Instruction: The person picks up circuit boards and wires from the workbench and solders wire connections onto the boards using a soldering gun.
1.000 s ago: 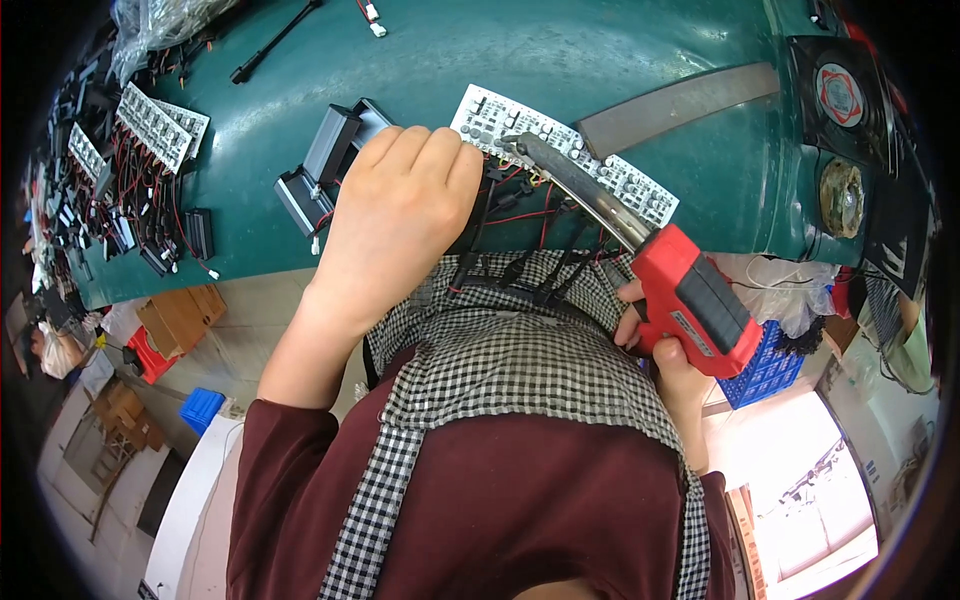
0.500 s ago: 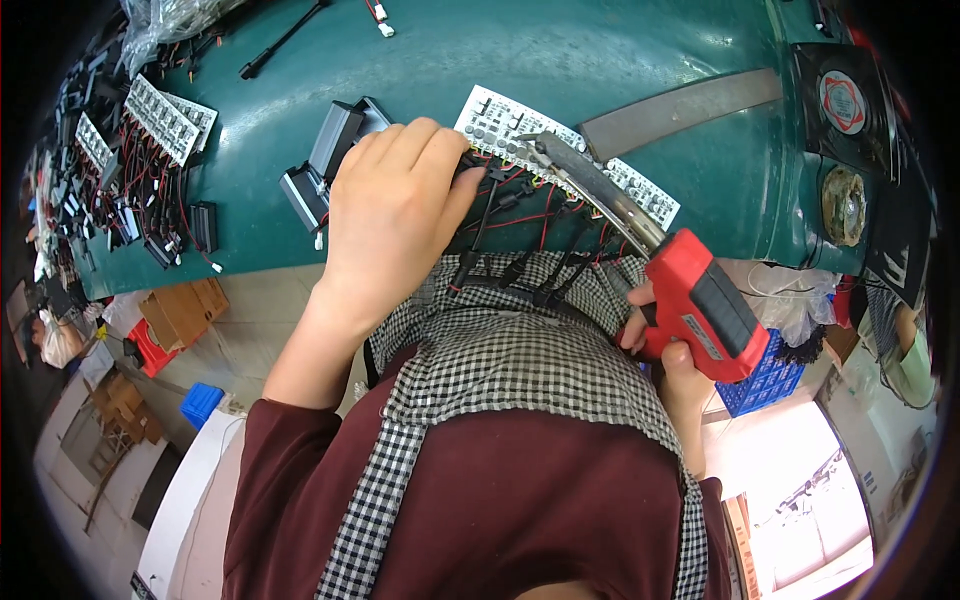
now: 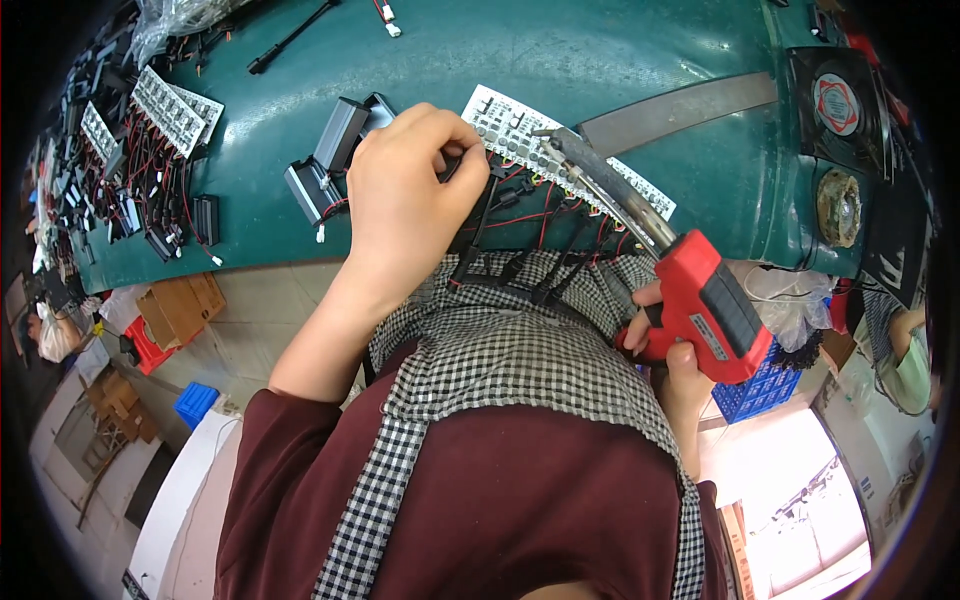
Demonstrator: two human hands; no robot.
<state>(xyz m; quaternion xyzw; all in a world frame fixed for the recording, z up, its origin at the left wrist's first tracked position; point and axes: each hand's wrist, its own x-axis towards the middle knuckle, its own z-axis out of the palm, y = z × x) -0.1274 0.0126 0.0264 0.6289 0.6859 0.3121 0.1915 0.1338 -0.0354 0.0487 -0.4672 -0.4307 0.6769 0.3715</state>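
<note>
My right hand (image 3: pixel 684 372) grips a red soldering gun (image 3: pixel 712 300) by its handle. Its long metal nose slants up and left, with the tip over the white circuit board panel (image 3: pixel 500 130). At the panel's left end my left hand (image 3: pixel 405 185) is closed, thumb and forefinger pinched together beside a black cable (image 3: pixel 484 215). Whatever those fingers hold is mostly hidden; it looks like a dark wire end. Several black cables with red and yellow wires (image 3: pixel 545 225) run from the panel's near edge over the table edge towards my checked apron.
Black metal housings (image 3: pixel 340 135) lie left of my left hand. Further left are wired circuit boards (image 3: pixel 170 115) and a heap of black parts. A grey flat strip (image 3: pixel 685 112) lies behind the panel. On the right are a solder spool (image 3: pixel 838 103) and a roll of tape (image 3: pixel 838 208).
My left hand has shifted slightly right and its fingers have curled into a tighter pinch. The soldering gun has moved a little right and down.
</note>
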